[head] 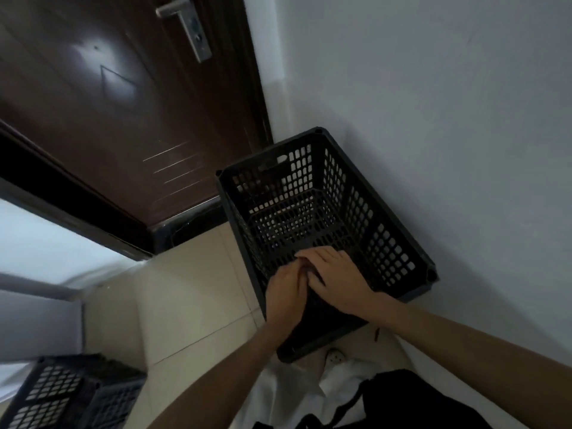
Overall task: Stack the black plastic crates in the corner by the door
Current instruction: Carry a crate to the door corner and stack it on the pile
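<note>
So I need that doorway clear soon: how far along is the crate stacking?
Done: one black crate sits in the corner between door and wall. In hand: left hand and right hand are both on its near rim. Left: another crate waits on the floor at lower left, unstacked.

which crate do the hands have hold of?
The open-topped black crate in the corner by the door; both hands grip its near rim. The other crate sits untouched at lower left.

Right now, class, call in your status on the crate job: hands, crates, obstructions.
Left hand and right hand both gripping near rim of corner crate. Crate against wall by door. Second crate waiting, lower left. Nothing blocking.
</note>
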{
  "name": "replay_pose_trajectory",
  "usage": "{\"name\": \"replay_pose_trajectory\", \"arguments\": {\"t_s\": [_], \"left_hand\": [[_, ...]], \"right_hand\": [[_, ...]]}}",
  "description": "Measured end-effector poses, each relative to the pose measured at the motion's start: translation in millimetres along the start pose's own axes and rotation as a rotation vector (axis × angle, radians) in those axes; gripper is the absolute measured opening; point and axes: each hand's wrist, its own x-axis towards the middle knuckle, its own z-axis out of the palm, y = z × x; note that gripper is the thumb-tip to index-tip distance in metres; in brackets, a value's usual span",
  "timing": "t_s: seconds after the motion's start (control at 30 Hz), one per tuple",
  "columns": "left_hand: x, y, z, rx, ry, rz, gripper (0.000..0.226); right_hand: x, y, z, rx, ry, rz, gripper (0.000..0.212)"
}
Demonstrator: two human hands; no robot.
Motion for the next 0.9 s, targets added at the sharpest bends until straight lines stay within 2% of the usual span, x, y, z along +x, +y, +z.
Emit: {"name": "replay_pose_trajectory", "arguments": {"t_s": [0.13, 0.23, 0.37, 0.5, 0.6, 0.73, 0.83, 0.9], "left_hand": [[25.7, -57.4, -58.4, 0.065, 0.14, -0.075, 0.028], [42.7, -95.5, -93.5, 0.124, 0.158, -0.06, 0.028], [78.1, -123.5, -112.1, 0.17, 0.023, 0.06, 0.037], [123.2, -130.5, -102.8, 0.225, -0.121, 0.237, 0.038], [153.1, -135.1, -90.2, 0.271, -0.205, 0.343, 0.038], [175.3, -140.9, -74.3, 0.401, -0.325, 0.502, 0.039], [183.7, -145.1, -68.3, 0.482, -0.367, 0.6, 0.051], [188.1, -146.0, -65.8, 0.538, -0.388, 0.668, 0.05]], "right_hand": [[50.7, -63.1, 31.8, 0.186, 0.012, 0.024, 0.052], [75.1, -90.0, 56.5, 0.224, -0.03, 0.114, 0.059], [101.1, -105.8, 74.5, 0.204, -0.023, 0.279, 0.062], [113.9, -114.7, 84.5, 0.223, 0.053, 0.497, 0.057], [118.4, -122.8, 95.5, 0.146, 0.081, 0.608, 0.062], [121.1, -126.1, 100.5, 0.062, 0.055, 0.648, 0.056], [124.1, -127.9, 98.6, -0.02, 0.021, 0.685, 0.058], [126.0, -129.2, 98.7, -0.066, 0.004, 0.7, 0.062]]}}
